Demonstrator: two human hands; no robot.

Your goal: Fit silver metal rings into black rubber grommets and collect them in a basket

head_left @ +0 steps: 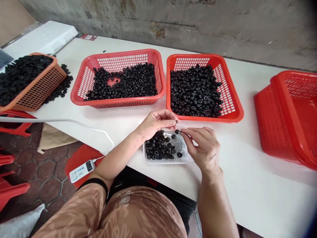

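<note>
My left hand is pinched at the thumb and fingertips above the far edge of a shallow white plastic tray. A tiny dark bit shows at its fingertips, too small to name. Close by on the right, my right hand also has thumb and forefinger pressed together; what lies between them cannot be made out. A round black part is right beside those fingertips. On the tray's left side lie several black ring-like parts, and small shiny silver beads cover the right side.
Behind the tray stand a red basket of small black rings and another red basket of rounded black parts. An orange basket heaped with black pieces is at the left. Stacked red baskets stand right. A white cable crosses the left.
</note>
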